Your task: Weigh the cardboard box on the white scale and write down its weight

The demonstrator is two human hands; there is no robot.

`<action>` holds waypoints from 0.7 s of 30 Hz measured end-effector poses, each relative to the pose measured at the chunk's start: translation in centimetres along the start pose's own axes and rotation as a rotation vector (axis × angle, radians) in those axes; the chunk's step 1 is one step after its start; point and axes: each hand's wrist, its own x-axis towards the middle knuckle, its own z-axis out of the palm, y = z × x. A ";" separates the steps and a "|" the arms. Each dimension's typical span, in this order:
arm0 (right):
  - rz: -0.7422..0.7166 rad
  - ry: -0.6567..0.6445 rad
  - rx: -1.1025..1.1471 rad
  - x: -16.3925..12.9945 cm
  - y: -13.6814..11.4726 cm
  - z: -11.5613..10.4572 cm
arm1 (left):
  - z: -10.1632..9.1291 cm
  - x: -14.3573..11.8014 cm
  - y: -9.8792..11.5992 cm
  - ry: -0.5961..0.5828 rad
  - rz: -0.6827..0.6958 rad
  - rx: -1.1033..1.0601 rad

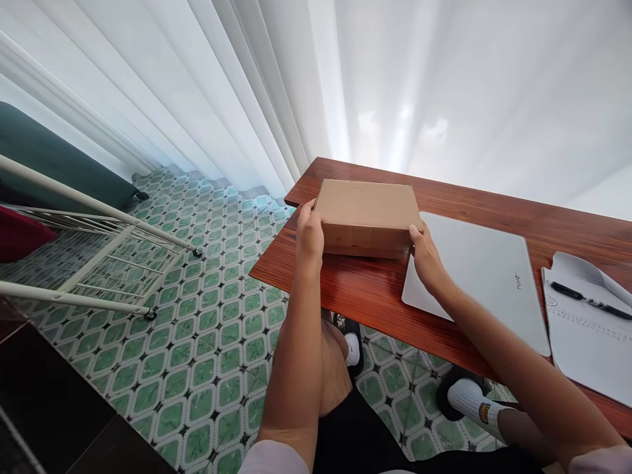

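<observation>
A brown cardboard box (368,207) is held level between my two hands near the left end of the wooden table (355,289). My left hand (309,230) grips its left end, with the fingers partly hidden behind the side. At the right front corner, my right hand (425,257) holds on with the thumb on the top edge and the other fingers mostly hidden. Whether the box rests on the wood or is slightly lifted, I cannot tell. A closed silver laptop (478,276) lies just right of the box, under my right forearm.
Papers (587,349) with a black pen (592,301) on them lie at the table's right. White curtains (395,85) hang behind the table. A white wheeled rack (133,263) stands on the green tiled floor (217,329) at left.
</observation>
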 end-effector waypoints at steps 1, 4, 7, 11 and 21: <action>-0.003 0.005 -0.016 0.0 0.0 0.1 | -0.2 0.1 -0.1 0.004 0.005 0.048; -0.022 0.012 -0.042 -0.1 0.0 0.2 | -0.7 0.3 -0.4 0.028 0.003 0.217; -0.042 0.008 -0.055 -0.2 0.1 0.4 | -1.0 0.4 -0.3 0.033 -0.010 0.362; -0.042 0.008 -0.081 -0.4 0.4 0.5 | -1.0 0.0 0.5 0.030 -0.042 0.519; -0.114 -0.011 -0.106 -0.6 1.4 0.6 | -0.2 -1.1 1.8 0.065 -0.057 0.761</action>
